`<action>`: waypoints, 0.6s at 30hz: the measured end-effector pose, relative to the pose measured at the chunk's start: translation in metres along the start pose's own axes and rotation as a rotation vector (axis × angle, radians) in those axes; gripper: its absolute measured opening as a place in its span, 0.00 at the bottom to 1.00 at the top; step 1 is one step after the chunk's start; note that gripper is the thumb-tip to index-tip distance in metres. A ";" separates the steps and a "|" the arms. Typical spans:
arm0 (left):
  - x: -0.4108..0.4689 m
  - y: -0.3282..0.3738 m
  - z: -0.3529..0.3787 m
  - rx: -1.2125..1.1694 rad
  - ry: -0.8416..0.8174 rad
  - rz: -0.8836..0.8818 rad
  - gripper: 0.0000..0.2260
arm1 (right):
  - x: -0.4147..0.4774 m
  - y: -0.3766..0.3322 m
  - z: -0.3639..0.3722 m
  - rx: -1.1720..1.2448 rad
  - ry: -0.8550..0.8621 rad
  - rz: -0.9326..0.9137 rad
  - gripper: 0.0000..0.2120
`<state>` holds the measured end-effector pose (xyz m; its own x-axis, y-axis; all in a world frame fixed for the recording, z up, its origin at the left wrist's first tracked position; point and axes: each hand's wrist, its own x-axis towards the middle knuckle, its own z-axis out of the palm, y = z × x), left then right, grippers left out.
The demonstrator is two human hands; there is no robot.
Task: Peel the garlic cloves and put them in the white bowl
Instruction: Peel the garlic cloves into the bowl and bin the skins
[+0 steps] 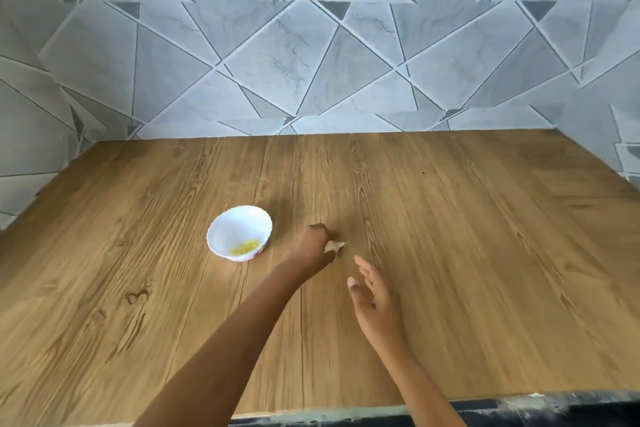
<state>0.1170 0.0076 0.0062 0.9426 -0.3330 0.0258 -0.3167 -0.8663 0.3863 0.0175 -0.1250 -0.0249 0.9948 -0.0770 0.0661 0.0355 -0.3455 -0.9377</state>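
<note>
Near edge: we log a dark, worn strip (381, 415) under the front lip of the table, closest to us; both bare forearms cross it.
Right hand (375, 302): held low over the wood, fingers straight and together, thumb apart, palm turned toward the left; it holds nothing.
Left hand (311, 248): reached further forward, fingers curled, back toward us, so we see little of the fingertips.
Garlic piece (335, 246): pale and papery, pinched at the left hand's fingertips, with a pointed end sticking out to the right. It is blurred; we cannot tell skin from clove.
White bowl (238, 222): scalloped rim, upright on the table, just left of the left hand and not touching it.
Bowl contents: small yellow pieces (246, 246) against the near inner wall, too blurred for us to name.
Table (467, 236): wood-grain top carrying the bowl; we note one dark speck (423, 172) toward the far right.
Wall (311, 52): grey marbled tiles cut into triangles by pale lines, meeting the table's far and side edges.
In the way: the left hand sits between the bowl and the right hand.
</note>
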 end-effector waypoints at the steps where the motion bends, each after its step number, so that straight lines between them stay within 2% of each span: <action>1: -0.001 -0.002 0.000 -0.059 0.044 -0.046 0.13 | 0.006 0.001 -0.003 0.065 -0.013 0.034 0.19; 3: -0.007 -0.002 -0.004 -0.324 0.113 -0.167 0.12 | 0.017 -0.003 -0.006 0.211 -0.035 0.121 0.19; 6: -0.019 0.009 -0.012 -0.883 0.102 -0.289 0.07 | 0.037 -0.015 -0.008 0.545 -0.102 0.299 0.15; 8: -0.026 0.014 -0.013 -1.084 0.087 -0.336 0.08 | 0.047 -0.022 -0.006 0.751 -0.135 0.412 0.12; 9: -0.029 0.016 -0.013 -1.124 0.100 -0.361 0.09 | 0.052 -0.024 -0.005 0.776 -0.151 0.440 0.11; 12: -0.034 0.017 -0.012 -1.080 0.159 -0.394 0.08 | 0.058 -0.023 -0.002 0.774 -0.183 0.476 0.12; 16: -0.038 0.017 -0.010 -0.797 0.226 -0.382 0.05 | 0.063 -0.017 0.000 0.720 -0.172 0.460 0.14; 18: -0.039 0.016 -0.012 -0.735 0.240 -0.340 0.05 | 0.063 -0.014 -0.001 0.677 -0.168 0.410 0.14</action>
<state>0.0764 0.0110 0.0223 0.9974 0.0623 -0.0372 0.0598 -0.4148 0.9079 0.0799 -0.1257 -0.0074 0.9403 0.0850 -0.3296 -0.3388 0.3254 -0.8828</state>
